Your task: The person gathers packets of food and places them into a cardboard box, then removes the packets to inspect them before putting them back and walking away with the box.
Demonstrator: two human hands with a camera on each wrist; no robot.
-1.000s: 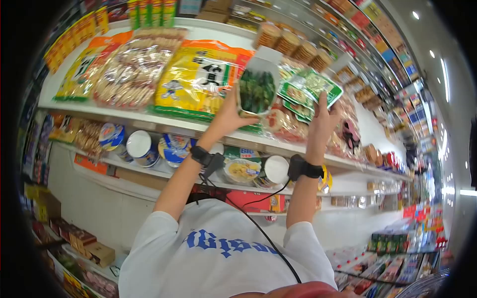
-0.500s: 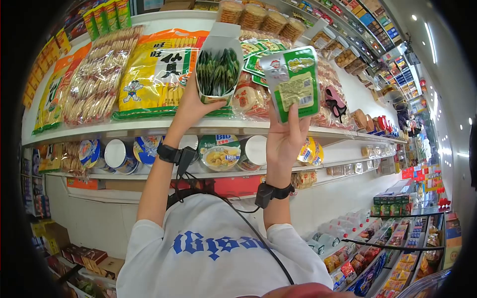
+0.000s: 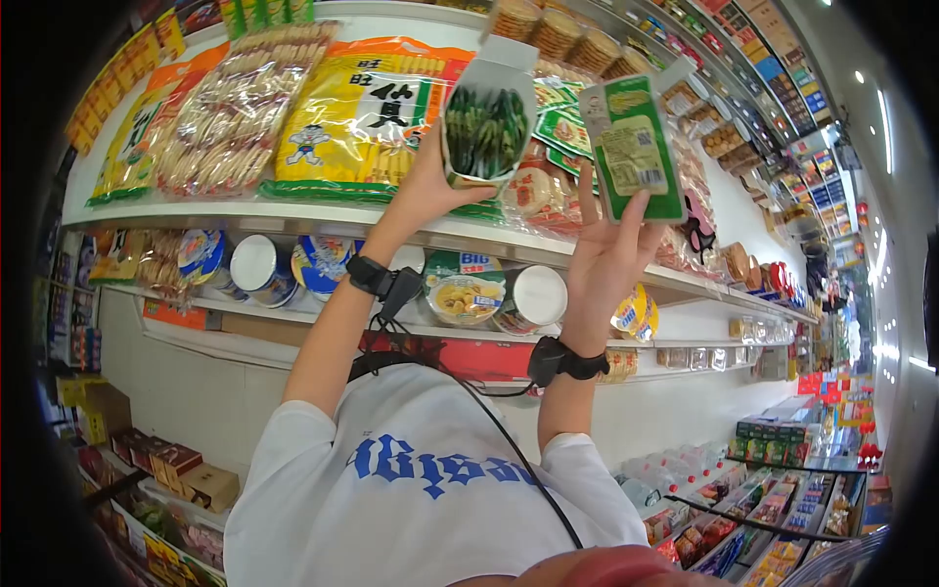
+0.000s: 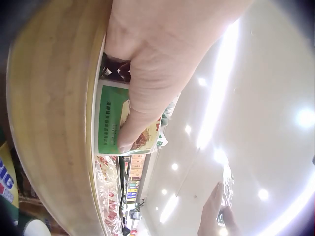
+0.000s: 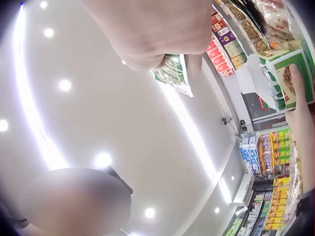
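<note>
In the head view my left hand point(image 3: 427, 196) grips an open carton point(image 3: 506, 61), its flap raised and upright green packets point(image 3: 487, 132) filling it. The left wrist view shows the carton's green printed side point(image 4: 109, 120) under the thumb, with its base right at the shelf edge. To the right of the carton, my right hand point(image 3: 608, 269) holds up a green-bordered snack pouch point(image 3: 634, 152) by its lower part, its label side toward the head camera. Behind and between them lie more green pouches point(image 3: 567, 129) on the shelf.
Large yellow rice cracker bags point(image 3: 342, 147) and a clear bag of crackers point(image 3: 240, 112) line the upper shelf point(image 3: 323, 217) to the left. Stacked round crackers point(image 3: 556, 47) stand behind. Instant noodle tubs point(image 3: 465, 289) sit one shelf below. A pink-and-black item point(image 3: 696, 230) lies at right.
The right hand has lifted a pouch from beside the pile and turned its label side toward the head camera; the pouch now leans the other way. The left hand still holds the carton.
</note>
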